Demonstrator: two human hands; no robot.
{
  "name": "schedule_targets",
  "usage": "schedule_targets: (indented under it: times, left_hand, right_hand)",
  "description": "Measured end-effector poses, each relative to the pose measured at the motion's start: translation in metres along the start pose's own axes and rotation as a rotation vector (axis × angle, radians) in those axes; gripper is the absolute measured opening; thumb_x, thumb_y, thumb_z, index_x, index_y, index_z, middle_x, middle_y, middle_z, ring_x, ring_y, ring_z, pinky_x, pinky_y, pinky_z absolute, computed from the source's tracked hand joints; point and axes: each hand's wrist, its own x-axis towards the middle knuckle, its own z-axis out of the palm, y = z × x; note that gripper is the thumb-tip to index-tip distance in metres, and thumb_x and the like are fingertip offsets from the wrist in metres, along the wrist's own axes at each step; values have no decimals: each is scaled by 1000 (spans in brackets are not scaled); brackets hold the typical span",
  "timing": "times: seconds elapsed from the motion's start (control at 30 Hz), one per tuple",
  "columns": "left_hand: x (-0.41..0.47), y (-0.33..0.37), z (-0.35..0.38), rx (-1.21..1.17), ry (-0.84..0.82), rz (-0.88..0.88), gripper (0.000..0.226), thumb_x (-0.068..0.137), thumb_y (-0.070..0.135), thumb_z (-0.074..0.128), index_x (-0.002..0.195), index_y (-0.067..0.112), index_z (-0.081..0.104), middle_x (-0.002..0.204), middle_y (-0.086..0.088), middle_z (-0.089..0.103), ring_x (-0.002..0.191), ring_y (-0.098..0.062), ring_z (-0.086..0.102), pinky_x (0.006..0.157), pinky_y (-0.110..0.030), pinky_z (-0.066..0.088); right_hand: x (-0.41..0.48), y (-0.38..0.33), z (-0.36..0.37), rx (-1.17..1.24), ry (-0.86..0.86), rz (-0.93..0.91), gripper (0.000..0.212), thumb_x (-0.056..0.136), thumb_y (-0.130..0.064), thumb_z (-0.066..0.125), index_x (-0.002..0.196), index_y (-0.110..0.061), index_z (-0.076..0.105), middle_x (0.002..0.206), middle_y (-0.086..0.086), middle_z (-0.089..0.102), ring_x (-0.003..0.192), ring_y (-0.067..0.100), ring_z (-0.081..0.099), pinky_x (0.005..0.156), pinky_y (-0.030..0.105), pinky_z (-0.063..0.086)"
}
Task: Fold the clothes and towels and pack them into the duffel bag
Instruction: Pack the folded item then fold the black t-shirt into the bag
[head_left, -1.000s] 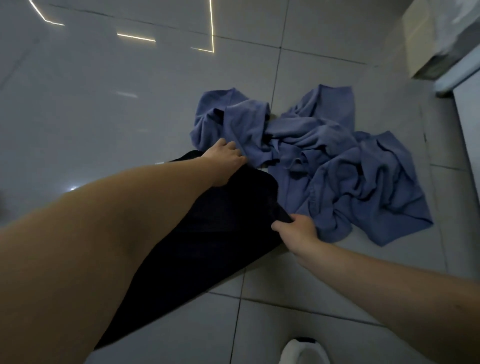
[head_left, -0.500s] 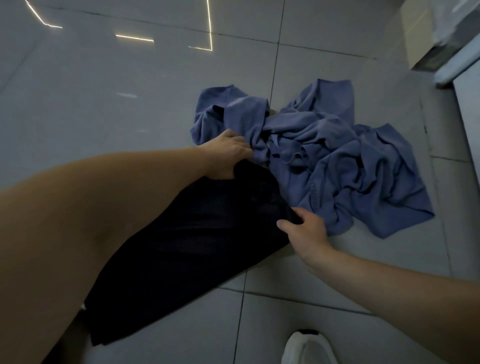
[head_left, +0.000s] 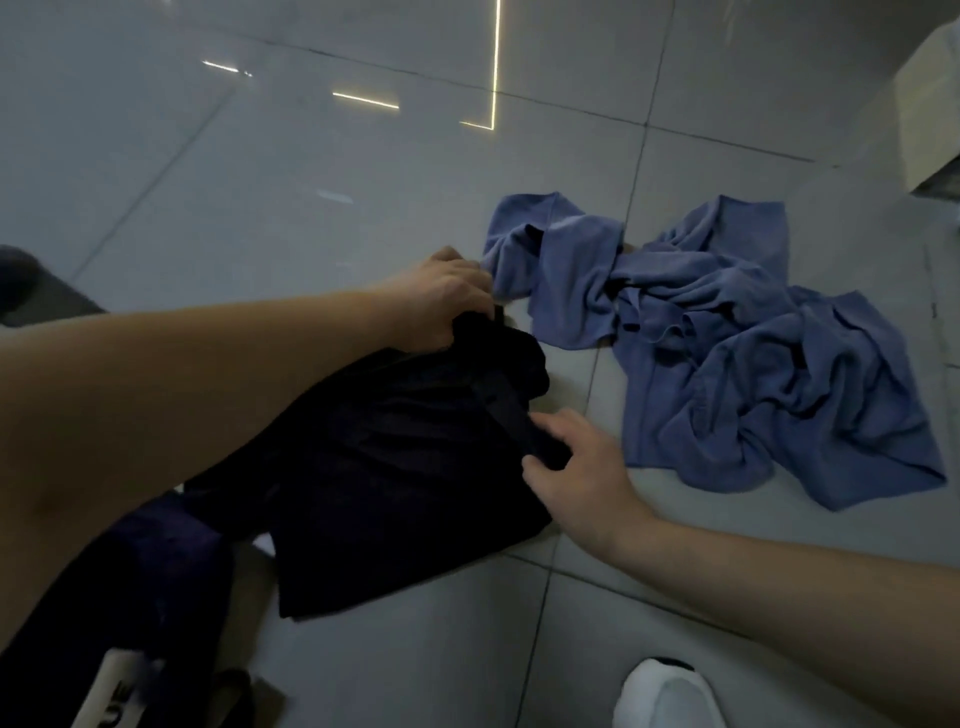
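Garment, dark, lies on the floor, bunched at its far end. Left hand grips that end, fingers curled into cloth. Right hand pinches the right edge, likely to draw both edges over for a fold. Just beside it, the towel lies crumpled, unfolded.

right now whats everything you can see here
garment: one, black, floor centre, bunched at its far end
towels: one crumpled heap, blue, right of the garment; number of pieces unclear
navy item: one, bottom left, partly cut off; may be the bag
box: one, cream, top right edge
floor: grey glossy tiles
shoe: one, white, bottom edge
left hand: grips the garment's far end
right hand: pinches the garment's right edge
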Motion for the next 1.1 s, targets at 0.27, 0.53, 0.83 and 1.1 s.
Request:
schedule_targets:
  times: [0.27, 0.53, 0.83, 1.1]
  left_hand:
    - [-139, -25, -2, 40, 55, -181, 31, 72, -1, 71, 94, 21, 69, 99, 2, 66, 93, -26, 59, 86, -43, 42]
    - [-229, -31, 47, 77, -159, -360, 23, 75, 25, 71, 94, 27, 58, 117, 7, 60, 106, -21, 55, 84, -37, 41]
    - [-255, -26, 37, 106, -465, -647, 22, 80, 21, 60, 99, 29, 68, 151, 4, 41, 142, -23, 25, 112, -40, 29]
    - [-244, 7, 33, 248, -152, -678, 42, 79, 15, 53, 118, 17, 68, 139, -10, 55, 124, -36, 50, 106, -48, 36]
  right_hand:
    - [2, -27, 100, -71, -183, -88, 46, 82, -3, 64, 127, -12, 65, 96, -1, 53, 89, 6, 55, 81, 6, 39]
    - [-17, -27, 175, -259, -432, -48, 55, 87, -6, 58, 139, -22, 51, 106, -10, 44, 99, 10, 52, 89, 32, 51]
    - [-22, -16, 200, -235, -848, -70, 57, 89, -16, 68, 143, -23, 50, 130, -5, 57, 110, 8, 58, 96, 25, 50]
    - [8, 2, 147, -255, -165, -11, 24, 87, -10, 62, 109, -19, 65, 106, -2, 61, 94, 13, 61, 90, 37, 52]
